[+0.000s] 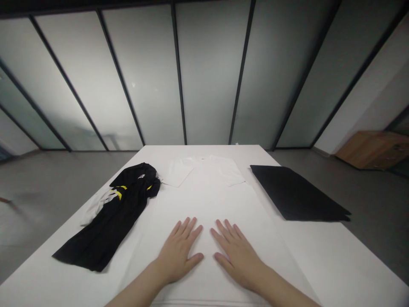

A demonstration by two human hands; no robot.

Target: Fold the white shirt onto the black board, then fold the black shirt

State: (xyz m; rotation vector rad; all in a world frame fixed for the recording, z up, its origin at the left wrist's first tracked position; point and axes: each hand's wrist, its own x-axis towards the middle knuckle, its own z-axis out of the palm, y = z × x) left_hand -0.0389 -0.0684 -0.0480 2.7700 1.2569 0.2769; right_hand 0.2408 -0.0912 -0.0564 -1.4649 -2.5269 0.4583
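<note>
A white T-shirt (211, 196) lies spread out on the white table, its collar at the far end and its hem toward me. On its lower half my left hand (179, 249) rests flat, fingers spread. Just to the right, my right hand (236, 253) also lies flat on the cloth with its fingers apart. A small gap separates the two thumbs, and neither hand holds anything. The shirt's short sleeves reach out to both sides near the far edge.
Left of the T-shirt lies a black shirt (124, 217) with yellow trim, partly over a white cloth (96, 209). A black flat board or folder (297, 194) sits on the table's right side. Frosted glass panels (211, 76) stand behind, and a wooden cabinet (373, 149) is at the right.
</note>
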